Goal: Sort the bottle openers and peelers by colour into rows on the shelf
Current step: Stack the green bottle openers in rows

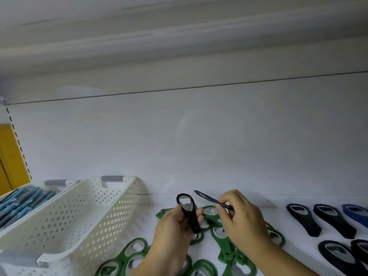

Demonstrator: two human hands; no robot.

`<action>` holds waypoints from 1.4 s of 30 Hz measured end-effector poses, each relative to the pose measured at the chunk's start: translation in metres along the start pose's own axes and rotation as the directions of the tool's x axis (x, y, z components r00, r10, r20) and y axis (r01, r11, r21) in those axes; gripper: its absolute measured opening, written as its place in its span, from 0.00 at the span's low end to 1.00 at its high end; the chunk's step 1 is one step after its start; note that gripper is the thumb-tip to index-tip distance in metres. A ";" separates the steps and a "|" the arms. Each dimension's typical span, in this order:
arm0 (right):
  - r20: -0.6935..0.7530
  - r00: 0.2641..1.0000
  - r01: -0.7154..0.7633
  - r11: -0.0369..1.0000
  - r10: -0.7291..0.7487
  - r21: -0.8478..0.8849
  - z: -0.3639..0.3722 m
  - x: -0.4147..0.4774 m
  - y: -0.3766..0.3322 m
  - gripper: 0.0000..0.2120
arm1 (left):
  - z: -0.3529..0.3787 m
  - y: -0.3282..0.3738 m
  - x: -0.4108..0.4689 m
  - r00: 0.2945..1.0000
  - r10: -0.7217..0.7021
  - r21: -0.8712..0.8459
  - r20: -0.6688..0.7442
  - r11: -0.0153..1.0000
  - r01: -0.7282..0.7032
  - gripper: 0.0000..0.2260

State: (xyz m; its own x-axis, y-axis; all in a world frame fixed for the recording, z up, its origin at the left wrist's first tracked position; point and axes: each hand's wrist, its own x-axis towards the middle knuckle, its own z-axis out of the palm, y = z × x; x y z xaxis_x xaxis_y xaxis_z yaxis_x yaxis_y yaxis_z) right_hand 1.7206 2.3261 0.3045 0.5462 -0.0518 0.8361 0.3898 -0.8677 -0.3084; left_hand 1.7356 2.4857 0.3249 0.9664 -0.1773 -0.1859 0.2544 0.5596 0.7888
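My left hand (175,226) grips a black bottle opener (188,211) by its handle, its ring end up. My right hand (243,222) pinches a second black bottle opener (209,199), held edge-on and pointing up-left. Both hands hover over a spread of several green bottle openers (225,253) lying on the white shelf (278,204). To the right lie several black bottle openers (302,220) in rows, and a blue bottle opener (356,215) sits at the right edge.
A cream perforated basket (83,220) stands on the shelf at the left. Behind it a second basket (57,183) holds blue items (22,202). The white back panel rises behind the shelf, with another shelf overhead. A yellow surface (10,156) shows at far left.
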 end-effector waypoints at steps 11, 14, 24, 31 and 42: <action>0.033 0.996 0.073 0.953 -0.086 0.295 -0.003 -0.004 -0.026 0.09 | 0.001 0.013 -0.020 0.973 0.004 -0.184 0.231 0.982 0.039 0.13; 0.064 0.997 -0.066 0.904 0.043 0.422 -0.010 -0.002 -0.032 0.07 | 0.000 0.014 -0.021 0.951 -0.006 -0.208 0.309 0.975 0.074 0.16; 0.518 0.763 -0.638 0.584 0.388 0.502 -0.034 0.022 -0.057 0.03 | 0.001 0.015 -0.028 0.948 0.041 -0.258 0.314 0.965 0.044 0.15; 0.689 0.486 -0.807 0.580 0.538 0.116 -0.074 0.035 -0.069 0.16 | 0.005 0.003 -0.040 0.925 0.093 -0.110 0.369 0.992 -0.056 0.15; 0.750 0.401 -0.813 0.581 0.527 0.027 -0.137 -0.006 -0.077 0.11 | 0.020 -0.023 -0.071 0.841 0.044 0.057 0.539 0.994 -0.089 0.15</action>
State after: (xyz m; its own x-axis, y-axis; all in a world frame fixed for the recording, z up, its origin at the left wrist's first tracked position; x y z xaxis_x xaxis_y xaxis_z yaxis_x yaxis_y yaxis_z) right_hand 1.5861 2.3253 0.3851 0.9801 -0.1071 -0.1670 -0.1976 -0.4485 -0.8717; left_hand 1.6606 2.4689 0.3321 0.8047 -0.5610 0.1942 0.1652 0.5257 0.8344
